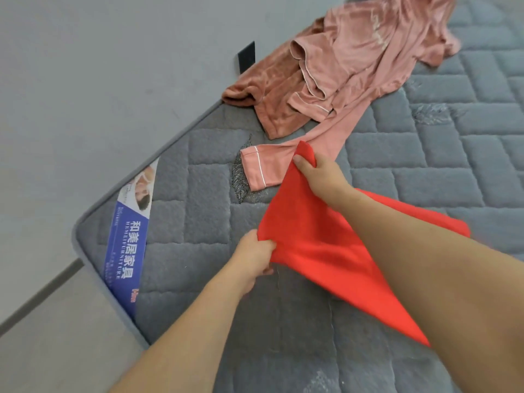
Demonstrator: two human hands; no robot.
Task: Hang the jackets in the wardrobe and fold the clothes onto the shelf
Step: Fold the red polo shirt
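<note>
We hold the red cloth (326, 245) over the mattress (425, 154): left hand (255, 259) pinches its near edge, right hand (320, 174) its far corner. Uneven tension may skew the fold; the pink pyjamas (340, 75) just beyond the right-hand pinch could snag.

I see a red cloth (326, 245), matt, soft-looking, fine nap like fleece or microfibre, no sheen. Pink pyjama top (368, 61): thin smooth knit, slight lustre, pale piping along its cuff and edges. Brown garment (272, 92) under it: thicker, fuzzy, velvety pile. Mattress (204, 171): grey quilted plush fabric, matt, brick-pattern stitching, a few scuffed, frayed patches where the pile looks torn. Mattress label (127, 242): glossy printed sheet, blue and white, probably plastic film, hard to tell. Wall (85, 80): plain grey, matt, smooth. Black patch (246, 56) on it looks matt too.
</note>
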